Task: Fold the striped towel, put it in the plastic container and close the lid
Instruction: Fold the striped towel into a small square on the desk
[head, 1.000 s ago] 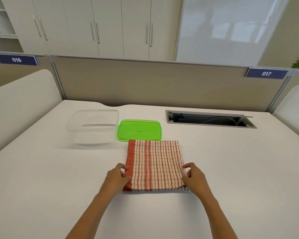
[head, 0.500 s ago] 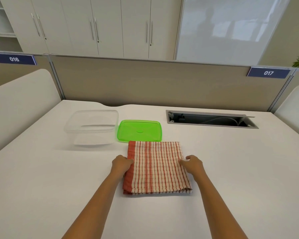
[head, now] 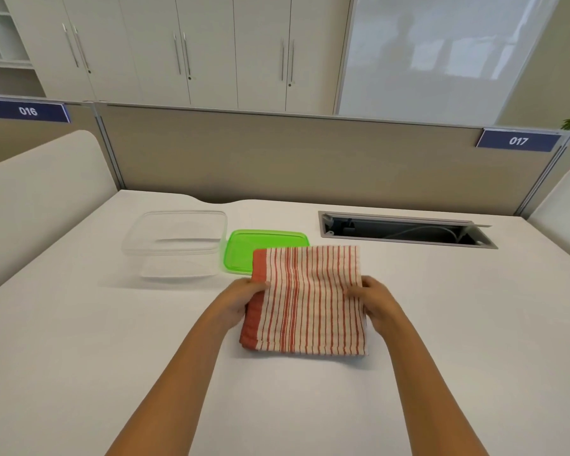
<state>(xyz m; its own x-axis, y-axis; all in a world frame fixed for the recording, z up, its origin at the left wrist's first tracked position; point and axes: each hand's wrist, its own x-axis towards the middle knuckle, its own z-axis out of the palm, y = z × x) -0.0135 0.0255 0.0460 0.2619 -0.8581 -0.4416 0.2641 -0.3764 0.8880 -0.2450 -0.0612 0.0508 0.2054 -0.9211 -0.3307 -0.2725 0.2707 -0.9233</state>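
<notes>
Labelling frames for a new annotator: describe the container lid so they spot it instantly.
On the white desk, find the clear plastic container at far left. The lid lies flat just right of it, partly hidden behind the striped towel. It is the only bright green thing here.

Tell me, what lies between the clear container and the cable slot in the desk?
In the head view, the green lid lies between the clear container and the cable slot.
</notes>
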